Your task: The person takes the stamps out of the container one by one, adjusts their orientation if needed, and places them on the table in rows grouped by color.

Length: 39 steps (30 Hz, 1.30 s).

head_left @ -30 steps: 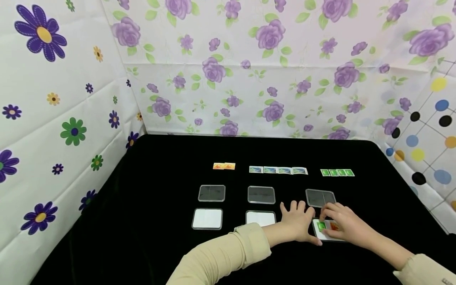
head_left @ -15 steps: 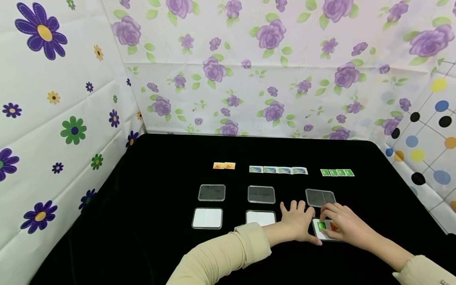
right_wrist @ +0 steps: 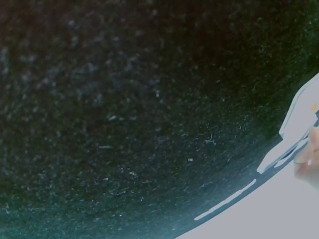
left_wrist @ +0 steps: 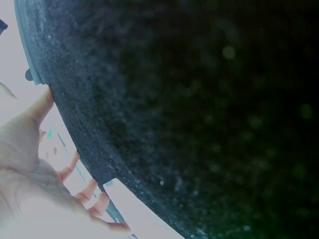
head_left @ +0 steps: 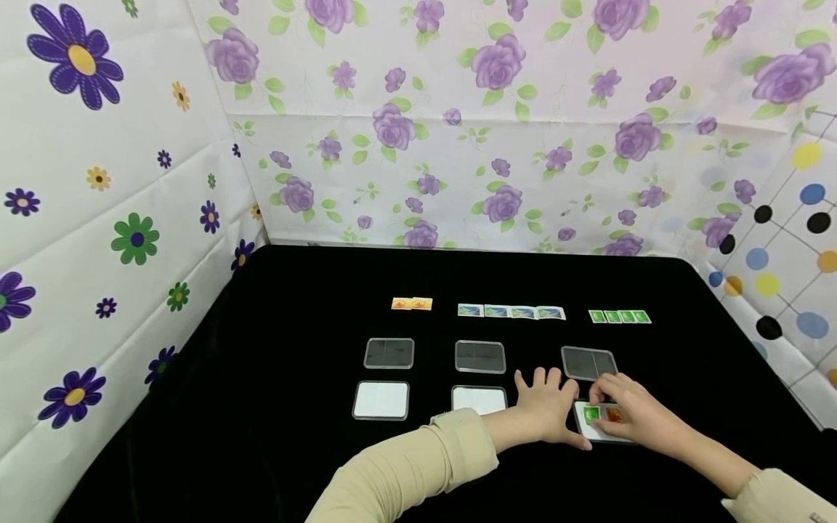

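Observation:
A small green stamp (head_left: 591, 415) lies on the white insert of a flat clear case (head_left: 585, 434) at the right front, in the head view. To its right is an orange stamp (head_left: 615, 414), partly hidden by my right hand (head_left: 637, 414). The right index finger bends over the green stamp's top edge, and the thumb touches its lower edge. My left hand (head_left: 546, 410) rests on the black cloth with fingers spread, its thumb tip near the case's left edge. The left wrist view also has the left hand (left_wrist: 35, 164), while only fingertips (right_wrist: 309, 154) show in the right one.
Two more cases with white inserts, one left (head_left: 381, 401) and one middle (head_left: 479, 397), stand in the front row. Three clear lids (head_left: 389, 354) lie behind. Farther back are orange stamps (head_left: 412, 303), blue stamps (head_left: 510, 311) and green stamps (head_left: 619, 317).
The right index finger has shifted slightly back, so more of the green stamp's top edge shows. The left hand stays still.

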Motion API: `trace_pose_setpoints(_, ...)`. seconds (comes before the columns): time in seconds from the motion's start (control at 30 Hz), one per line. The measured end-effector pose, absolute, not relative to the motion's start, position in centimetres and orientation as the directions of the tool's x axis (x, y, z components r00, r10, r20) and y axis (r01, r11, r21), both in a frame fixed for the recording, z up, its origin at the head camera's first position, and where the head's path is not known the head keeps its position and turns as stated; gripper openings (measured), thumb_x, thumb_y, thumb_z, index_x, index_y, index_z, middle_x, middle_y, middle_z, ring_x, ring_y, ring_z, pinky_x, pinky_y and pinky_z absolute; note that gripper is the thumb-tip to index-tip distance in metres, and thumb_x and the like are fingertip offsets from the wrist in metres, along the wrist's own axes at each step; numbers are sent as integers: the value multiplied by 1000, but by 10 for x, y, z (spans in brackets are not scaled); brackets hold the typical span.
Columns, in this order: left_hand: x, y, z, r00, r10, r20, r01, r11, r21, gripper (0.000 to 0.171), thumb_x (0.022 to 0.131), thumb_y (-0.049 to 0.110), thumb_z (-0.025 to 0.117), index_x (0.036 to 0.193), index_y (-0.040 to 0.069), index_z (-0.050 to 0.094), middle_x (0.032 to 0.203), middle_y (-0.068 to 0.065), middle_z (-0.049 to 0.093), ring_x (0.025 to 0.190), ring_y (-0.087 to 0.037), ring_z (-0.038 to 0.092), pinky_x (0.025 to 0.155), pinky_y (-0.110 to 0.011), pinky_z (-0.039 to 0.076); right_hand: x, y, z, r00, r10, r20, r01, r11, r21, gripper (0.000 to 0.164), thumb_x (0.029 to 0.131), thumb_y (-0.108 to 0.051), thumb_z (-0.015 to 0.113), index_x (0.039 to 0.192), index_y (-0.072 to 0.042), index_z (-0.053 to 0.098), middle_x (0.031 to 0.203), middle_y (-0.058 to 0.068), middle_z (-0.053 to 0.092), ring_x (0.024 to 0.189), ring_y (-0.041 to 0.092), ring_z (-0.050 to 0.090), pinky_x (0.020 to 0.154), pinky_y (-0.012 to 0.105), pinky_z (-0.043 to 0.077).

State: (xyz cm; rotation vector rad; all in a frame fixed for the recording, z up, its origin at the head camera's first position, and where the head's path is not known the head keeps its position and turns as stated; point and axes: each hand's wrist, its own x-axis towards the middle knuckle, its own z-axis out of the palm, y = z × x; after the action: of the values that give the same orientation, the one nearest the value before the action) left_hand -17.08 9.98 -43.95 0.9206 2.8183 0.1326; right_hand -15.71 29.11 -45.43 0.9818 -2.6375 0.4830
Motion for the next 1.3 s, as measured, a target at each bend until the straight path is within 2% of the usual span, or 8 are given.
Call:
trace_pose_setpoints(0.23, -171, 100, -441, -792, 595, -133, 579, 803, 146, 68, 69, 69, 66, 123, 34, 46, 131, 6, 41, 126, -16, 35, 103, -52, 35, -155, 293, -454, -780, -547, 304, -626, 681, -381, 39, 65, -2, 81, 90, -15, 53, 81, -15, 51, 73, -4, 41, 59, 20, 40)
trace_pose_setpoints(0.6, -171, 99, -441, -789, 598, -140, 579, 800, 158, 69, 69, 69, 67, 125, 35, 45, 133, 7, 40, 126, -17, 35, 104, -53, 34, -156, 294, -451, -828, -528, 191, -533, 632, -562, 28, 75, -1, 75, 90, -13, 55, 75, -11, 52, 62, -4, 42, 51, 18, 39)
trace_pose_setpoints(0.83, -171, 101, -441, -795, 591, -139, 571, 806, 157, 69, 68, 69, 68, 124, 35, 46, 131, 7, 40, 126, -16, 35, 103, -53, 34, -157, 296, -449, -833, -526, 171, -508, 606, -612, 22, 77, -5, 74, 89, -14, 58, 76, -10, 57, 62, -3, 43, 51, 19, 39)
trace_pose_setpoints(1.07, -171, 100, -441, -797, 589, -134, 570, 807, 155, 69, 69, 69, 67, 124, 34, 46, 131, 7, 41, 125, -16, 35, 104, -53, 34, -159, 296, -444, -838, -534, 116, -467, 590, -658, 16, 79, -7, 72, 90, -11, 60, 74, -7, 60, 57, -1, 41, 48, 20, 37)
trace_pose_setpoints(1.3, -171, 101, -442, -799, 586, -134, 567, 809, 153, 68, 69, 70, 67, 124, 36, 46, 131, 8, 41, 125, -15, 35, 103, -52, 34, -162, 299, -443, -825, -547, 142, -476, 539, -695, 14, 80, -3, 70, 90, -9, 61, 74, -4, 60, 55, 2, 42, 46, 21, 36)
